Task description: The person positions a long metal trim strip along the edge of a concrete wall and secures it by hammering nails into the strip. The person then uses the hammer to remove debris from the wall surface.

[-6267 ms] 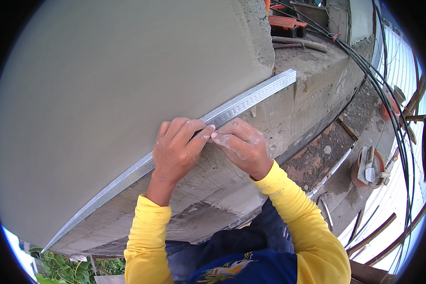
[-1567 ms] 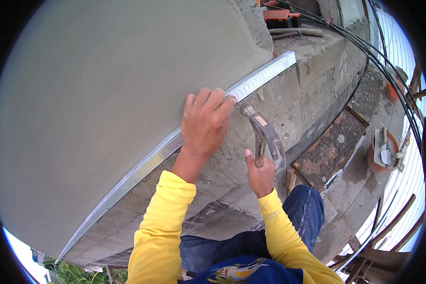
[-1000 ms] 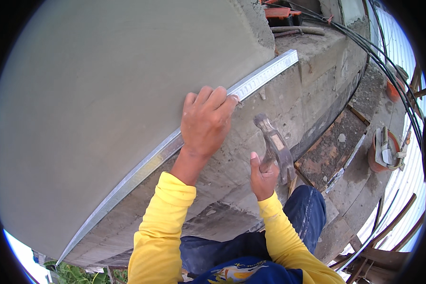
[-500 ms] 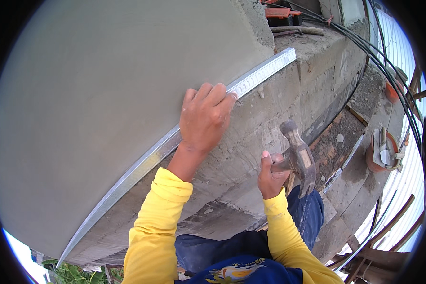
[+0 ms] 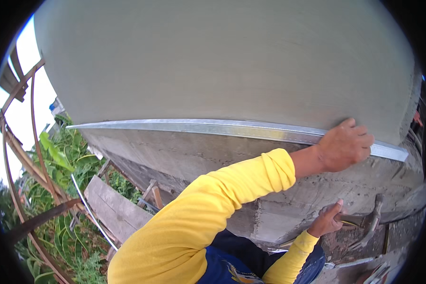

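Observation:
A long galvanized metal profile (image 5: 208, 126) lies along the edge between the smooth grey plaster (image 5: 222, 61) and the rough concrete face (image 5: 184, 151) below it. Close to its right end, my left hand (image 5: 344, 146) grips it, fingers bent over the top. Lower down, my right hand (image 5: 325, 220) is closed round the handle of a claw hammer (image 5: 375, 215). The hammer's head points away to the right, apart from the profile. My left hand hides a short stretch of the metal.
Wooden poles (image 5: 35, 123) cross at the left in front of green plants (image 5: 64, 236). A grey plank (image 5: 116, 203) sits below the wall at lower left. Part of a trowel (image 5: 377, 274) seems to show at the lower right rim.
My view has swung left, bringing in the profile's far end, the poles and the plants. The left hand keeps its grip near the right end; the hammer stays in my right hand.

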The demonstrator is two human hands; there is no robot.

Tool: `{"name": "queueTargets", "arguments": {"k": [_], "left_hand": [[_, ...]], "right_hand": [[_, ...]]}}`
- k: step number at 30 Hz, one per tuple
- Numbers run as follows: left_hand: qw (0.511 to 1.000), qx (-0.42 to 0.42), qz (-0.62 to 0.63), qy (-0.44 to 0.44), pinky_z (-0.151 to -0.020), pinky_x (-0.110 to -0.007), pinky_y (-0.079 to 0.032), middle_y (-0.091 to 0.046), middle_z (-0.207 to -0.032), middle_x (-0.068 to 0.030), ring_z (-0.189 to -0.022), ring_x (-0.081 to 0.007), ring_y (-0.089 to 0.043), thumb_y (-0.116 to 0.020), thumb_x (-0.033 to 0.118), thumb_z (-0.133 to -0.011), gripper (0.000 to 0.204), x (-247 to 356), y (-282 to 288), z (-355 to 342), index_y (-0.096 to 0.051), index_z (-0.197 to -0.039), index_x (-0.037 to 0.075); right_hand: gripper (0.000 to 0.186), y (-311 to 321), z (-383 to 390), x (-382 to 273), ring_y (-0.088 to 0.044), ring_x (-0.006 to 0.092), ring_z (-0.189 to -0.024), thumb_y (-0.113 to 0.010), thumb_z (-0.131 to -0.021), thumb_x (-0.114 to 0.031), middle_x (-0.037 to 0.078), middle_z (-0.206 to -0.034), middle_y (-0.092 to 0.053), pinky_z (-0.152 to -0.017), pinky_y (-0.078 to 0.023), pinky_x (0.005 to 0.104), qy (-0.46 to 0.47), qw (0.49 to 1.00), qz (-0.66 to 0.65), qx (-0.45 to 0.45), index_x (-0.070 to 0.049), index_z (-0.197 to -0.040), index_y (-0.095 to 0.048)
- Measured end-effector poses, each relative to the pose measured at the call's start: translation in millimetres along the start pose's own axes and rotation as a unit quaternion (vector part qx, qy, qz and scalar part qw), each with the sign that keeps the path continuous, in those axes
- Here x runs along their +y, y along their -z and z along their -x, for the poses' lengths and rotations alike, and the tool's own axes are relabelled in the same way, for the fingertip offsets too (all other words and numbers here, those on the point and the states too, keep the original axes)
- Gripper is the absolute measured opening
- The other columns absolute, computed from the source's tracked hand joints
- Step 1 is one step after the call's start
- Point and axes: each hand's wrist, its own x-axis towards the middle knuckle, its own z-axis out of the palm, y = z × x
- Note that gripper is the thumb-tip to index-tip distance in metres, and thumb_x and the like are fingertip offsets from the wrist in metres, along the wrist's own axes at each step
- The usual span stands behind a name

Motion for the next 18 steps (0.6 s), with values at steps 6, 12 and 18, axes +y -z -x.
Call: {"name": "queueTargets", "arguments": {"k": [6,12,18], "left_hand": [[1.000,0.012,-0.003,0.022,-0.086,-0.048,-0.049,-0.063,-0.082,0.0015,-0.094,-0.0211,-0.064,-0.070,0.022,-0.081,0.014,5,-27,20,-0.071,-0.067,0.019],[1.000,0.006,0.010,0.020,-0.088,-0.045,-0.048,-0.062,-0.086,0.0019,-0.095,-0.0180,-0.064,-0.069,0.023,-0.082,0.012,9,-19,-4,-0.073,-0.073,0.017],[0.999,-0.013,0.009,0.031,-0.072,-0.036,-0.043,-0.055,-0.087,-0.0011,-0.087,-0.0189,-0.060,-0.075,0.014,-0.082,0.004,-10,3,8,-0.072,-0.085,0.013]], "right_hand": [[0.039,-12,14,-14,-0.038,0.0066,-0.054,-0.073,-0.103,-0.027,-0.005,-0.063,-0.043,-0.048,-0.030,0.0242,-0.068,0.996,0.061,0.018,-0.011,-0.075,-0.052],[0.038,-12,-4,-12,-0.036,0.0065,-0.054,-0.068,-0.106,-0.023,-0.004,-0.063,-0.045,-0.048,-0.028,0.0261,-0.045,0.998,0.034,0.017,-0.011,-0.076,-0.050],[0.037,-18,-9,29,-0.040,0.0041,-0.056,-0.067,-0.106,-0.015,-0.005,-0.065,-0.048,-0.052,-0.031,0.0252,0.103,0.992,0.057,-0.034,-0.012,-0.076,-0.046]]}}
